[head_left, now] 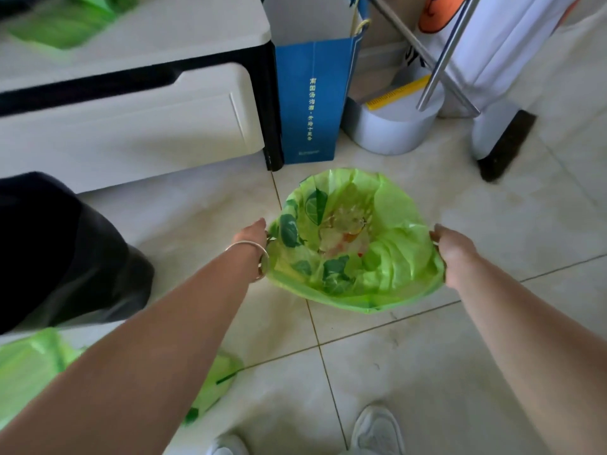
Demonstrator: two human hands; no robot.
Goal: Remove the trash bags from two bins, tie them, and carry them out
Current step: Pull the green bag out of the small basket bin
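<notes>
Head view: the left hand (251, 234) and right hand (455, 249) each pinch opposite rims of the thin green plastic trash bag with leaf print (387, 257), stretched open over the pale tiled floor (427, 372). Best to gather both rims evenly toward the middle before knotting. The white cabinet (131, 126) crowds the left; open floor lies right.

Head camera, looking steeply down.
It faces forward over the tiled floor (427, 372), close above outstretched arms; edges look somewhat blurred.
</notes>
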